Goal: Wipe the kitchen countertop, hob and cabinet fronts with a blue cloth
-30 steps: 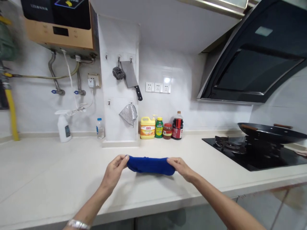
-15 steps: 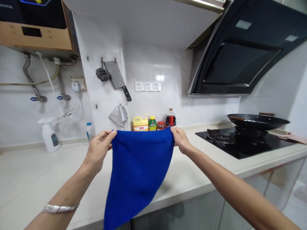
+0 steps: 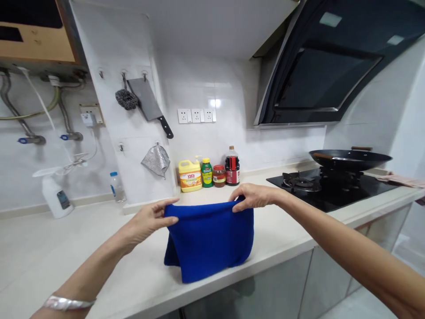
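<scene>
My kitchen wall and stove side.

Against my back wall stand a yellow detergent jug [image 3: 190, 175], a green bottle [image 3: 207, 173], a red jar [image 3: 219, 175] and a dark sauce bottle [image 3: 232, 165]. A cleaver [image 3: 148, 104] and scourer [image 3: 126, 99] hang above; a black wok [image 3: 349, 158] sits on my hob [image 3: 325, 188]; a spray bottle [image 3: 53, 192] stands left.

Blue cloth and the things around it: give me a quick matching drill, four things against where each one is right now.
Things:
1. blue cloth
2. cleaver
3. wok
4. spray bottle

Places:
A. on the stove
B. hanging on the wall
C. held up by both hands
D. standing far left on the counter

Pairs: 1-C, 2-B, 3-A, 4-D
</scene>
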`<state>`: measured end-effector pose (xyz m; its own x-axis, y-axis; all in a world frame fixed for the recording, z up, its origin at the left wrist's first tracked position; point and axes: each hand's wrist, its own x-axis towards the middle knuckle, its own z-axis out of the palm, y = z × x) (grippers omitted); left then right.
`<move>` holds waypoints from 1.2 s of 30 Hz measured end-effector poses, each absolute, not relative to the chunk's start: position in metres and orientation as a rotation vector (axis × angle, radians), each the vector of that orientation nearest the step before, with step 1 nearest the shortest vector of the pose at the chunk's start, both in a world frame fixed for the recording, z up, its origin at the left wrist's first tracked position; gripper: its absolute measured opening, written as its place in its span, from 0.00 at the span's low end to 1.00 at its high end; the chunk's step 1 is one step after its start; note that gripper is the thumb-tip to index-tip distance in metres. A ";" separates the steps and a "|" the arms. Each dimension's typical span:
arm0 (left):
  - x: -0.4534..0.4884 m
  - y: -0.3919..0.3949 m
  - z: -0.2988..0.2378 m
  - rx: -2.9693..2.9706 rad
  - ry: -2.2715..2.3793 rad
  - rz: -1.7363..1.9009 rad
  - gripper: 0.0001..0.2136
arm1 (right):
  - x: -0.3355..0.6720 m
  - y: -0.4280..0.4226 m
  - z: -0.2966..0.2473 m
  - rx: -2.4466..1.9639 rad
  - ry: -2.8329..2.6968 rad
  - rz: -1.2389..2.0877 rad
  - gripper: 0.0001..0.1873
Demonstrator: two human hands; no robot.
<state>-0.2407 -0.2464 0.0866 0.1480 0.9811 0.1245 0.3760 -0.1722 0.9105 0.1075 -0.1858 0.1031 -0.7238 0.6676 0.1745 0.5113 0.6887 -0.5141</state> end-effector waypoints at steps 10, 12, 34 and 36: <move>-0.213 -0.171 0.111 2.347 1.753 1.310 0.21 | 0.098 -0.140 0.107 -1.015 -2.306 -0.177 0.13; -0.210 -0.170 0.123 2.356 1.760 1.471 0.22 | 0.100 -0.140 0.112 -0.955 -2.203 -0.326 0.15; -0.275 -0.199 -0.014 1.869 1.848 0.904 0.41 | 0.054 -0.145 -0.043 -1.411 -2.074 -0.022 0.33; -0.285 -0.186 -0.027 1.850 1.964 0.881 0.43 | 0.018 -0.152 -0.059 -1.318 -2.228 0.017 0.35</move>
